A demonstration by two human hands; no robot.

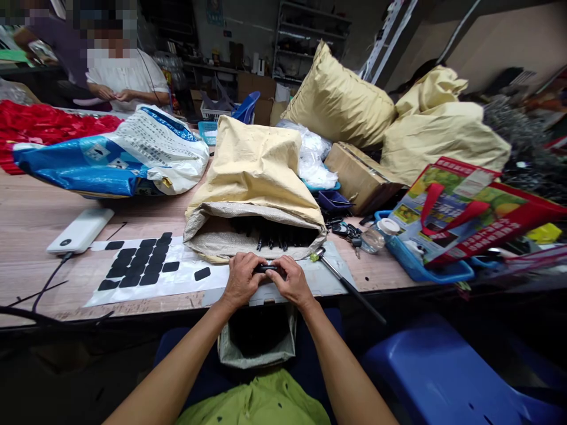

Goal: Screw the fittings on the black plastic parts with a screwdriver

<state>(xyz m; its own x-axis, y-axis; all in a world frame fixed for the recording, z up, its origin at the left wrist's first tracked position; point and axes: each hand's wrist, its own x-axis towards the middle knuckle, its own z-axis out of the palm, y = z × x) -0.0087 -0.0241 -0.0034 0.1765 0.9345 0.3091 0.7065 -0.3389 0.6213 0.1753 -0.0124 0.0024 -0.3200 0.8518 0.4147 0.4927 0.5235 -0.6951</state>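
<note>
Between my two hands, over the table's front edge, is a small black rod-like part [266, 268]. My left hand [243, 277] pinches its left end and my right hand [290, 280] its right end, fingers closed on both sides. Just beyond them a yellow woven sack [252, 171] lies with its mouth towards me, several black pieces [272, 241] showing inside. Below my hands, at my lap, an open sack [257, 357] has a dark inside. A hammer [345, 280] with a green-tipped head lies right of my right hand, its handle over the edge.
Left are a sheet of black square pads [142, 262], a white power bank [80, 231] and a blue-white bag [146, 147]. Right are keys [354, 241], a jar [376, 236], a blue basket [416, 268] and a blue stool [447, 372]. Full sacks [341, 97] stand behind; people [126, 77] work opposite.
</note>
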